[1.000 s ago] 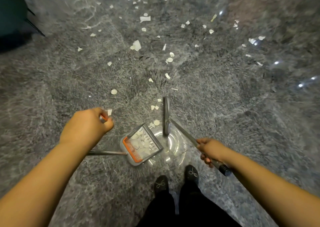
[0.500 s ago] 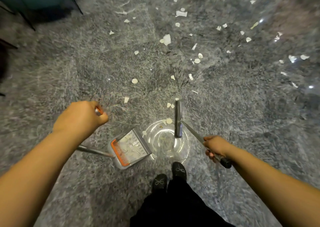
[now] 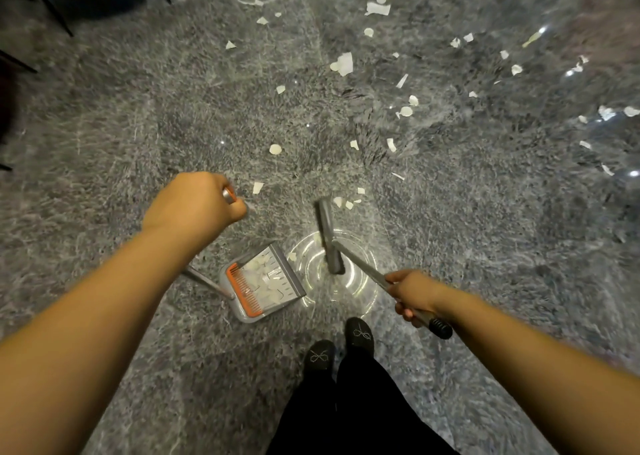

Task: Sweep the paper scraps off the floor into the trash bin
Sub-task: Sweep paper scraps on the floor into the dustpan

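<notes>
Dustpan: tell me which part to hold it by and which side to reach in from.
Take the dustpan by the top end of its long metal handle, reaching down from above, as the left hand does now. The handle rises from the pan's rear edge by the orange comb, so holding it there keeps the open mouth low and facing the broom with scraps inside.

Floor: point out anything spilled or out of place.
White paper scraps lie scattered over the grey floor, mostly ahead and to the right. Some already sit in the dustpan. Nothing else looks odd.
</notes>
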A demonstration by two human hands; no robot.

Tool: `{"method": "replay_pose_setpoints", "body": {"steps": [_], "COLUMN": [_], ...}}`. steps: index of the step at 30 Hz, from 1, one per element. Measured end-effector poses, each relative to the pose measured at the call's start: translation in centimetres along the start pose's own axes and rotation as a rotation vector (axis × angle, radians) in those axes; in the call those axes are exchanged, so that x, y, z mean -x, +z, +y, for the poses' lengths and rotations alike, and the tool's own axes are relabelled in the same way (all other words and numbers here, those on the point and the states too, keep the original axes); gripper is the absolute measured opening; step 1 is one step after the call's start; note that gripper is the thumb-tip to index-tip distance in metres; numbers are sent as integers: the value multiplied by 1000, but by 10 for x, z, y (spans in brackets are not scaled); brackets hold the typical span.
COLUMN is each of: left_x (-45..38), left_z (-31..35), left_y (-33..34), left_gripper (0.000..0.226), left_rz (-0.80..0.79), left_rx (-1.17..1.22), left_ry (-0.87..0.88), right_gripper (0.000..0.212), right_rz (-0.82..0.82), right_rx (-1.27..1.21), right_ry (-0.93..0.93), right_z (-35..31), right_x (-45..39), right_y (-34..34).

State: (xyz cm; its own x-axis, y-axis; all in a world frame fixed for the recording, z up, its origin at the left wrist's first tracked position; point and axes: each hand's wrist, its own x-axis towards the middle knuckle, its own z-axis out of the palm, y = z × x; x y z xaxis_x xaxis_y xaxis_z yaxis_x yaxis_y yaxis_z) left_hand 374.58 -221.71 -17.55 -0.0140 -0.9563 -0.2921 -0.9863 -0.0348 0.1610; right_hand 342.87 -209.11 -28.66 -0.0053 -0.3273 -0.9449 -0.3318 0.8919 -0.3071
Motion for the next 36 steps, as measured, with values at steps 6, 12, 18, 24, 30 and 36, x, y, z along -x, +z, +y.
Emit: {"method": "replay_pose_setpoints", "body": {"steps": [6,12,18,24,30,36], "left_x": [1,7,22,41,48,52], "left_z": [1,-16,-38,-55,-61,-60], "left_y": [6,5,3,5,7,8], "left_gripper": [16,17,15,13,12,11], "left_rz": [3,13,-2,-1,-19,13], "left_rx": [-26,-11,4,4,47,34], "left_ry": [3,4,-17,-38,-76,-58], "right_gripper": [40,44,38,41,38,43], "right_rz": [-121,-190,-168,-67,-60,-123], "right_rx": [124,124,129,220,209,198], "right_ry": [-42,-42,-85,-115,-91,-106], "right_z": [-12,-19,-20,-27,-37,-39], "right_x": [4,11,30,26,6,12], "right_y": [39,60,56,54,72,94]}}
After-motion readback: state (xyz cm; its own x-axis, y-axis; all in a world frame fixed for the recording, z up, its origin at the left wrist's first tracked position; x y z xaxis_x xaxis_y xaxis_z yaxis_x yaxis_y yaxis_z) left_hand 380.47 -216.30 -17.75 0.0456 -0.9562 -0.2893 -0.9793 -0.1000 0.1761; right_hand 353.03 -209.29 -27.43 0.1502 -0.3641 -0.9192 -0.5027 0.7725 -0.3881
